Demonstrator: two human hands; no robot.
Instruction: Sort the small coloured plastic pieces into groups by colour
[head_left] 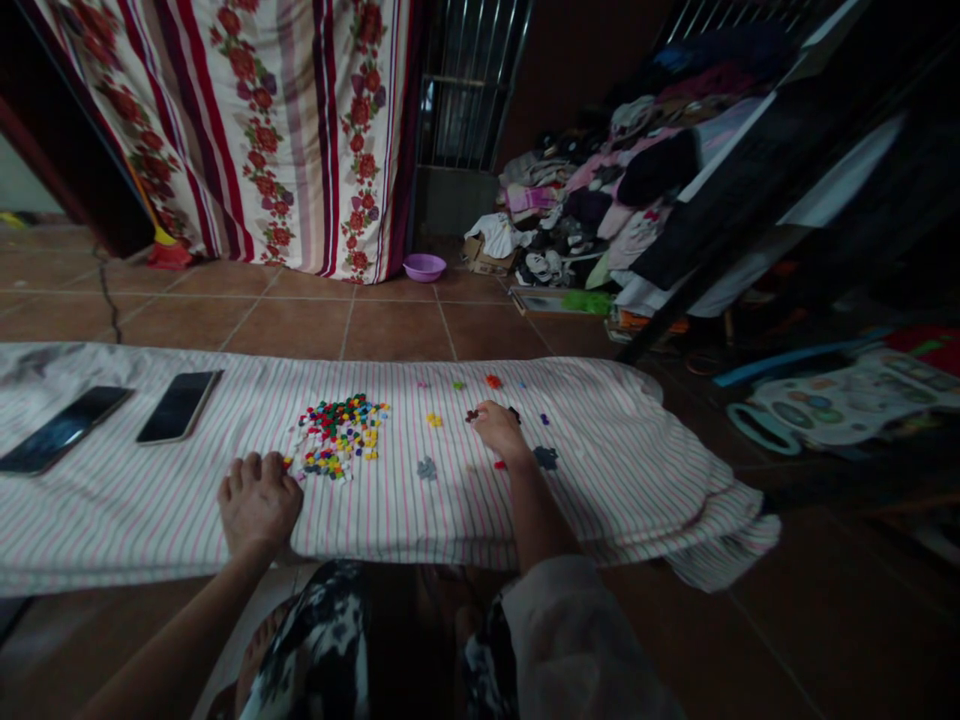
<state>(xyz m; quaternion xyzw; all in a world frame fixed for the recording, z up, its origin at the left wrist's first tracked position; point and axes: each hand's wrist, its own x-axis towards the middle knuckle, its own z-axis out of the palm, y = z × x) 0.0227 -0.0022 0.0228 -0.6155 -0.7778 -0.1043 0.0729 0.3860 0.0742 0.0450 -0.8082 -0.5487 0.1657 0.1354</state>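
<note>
A mixed pile of small coloured pieces (337, 430), like beads or tiny bricks, lies on the striped cloth (390, 525). At the pile's lower left edge my left hand (259, 500) rests with fingers curled down; what is under them is hidden. My right hand (499, 428) is pinched at a small group of dark brown pieces (472, 416); any piece between its fingertips is too small to make out. Around it lie small single-colour groups: yellow pieces (434, 420), grey pieces (426, 468), orange pieces (492, 381), dark grey pieces (546, 458) and purple pieces (544, 419).
Two phones, a dark one (64, 430) and a light-edged one (178, 408), lie on the cloth at left. Beyond are a floral curtain (300, 140), a purple basin (424, 267) and heaped clothes (592, 190). A pale plastic baby walker (840, 400) stands at right.
</note>
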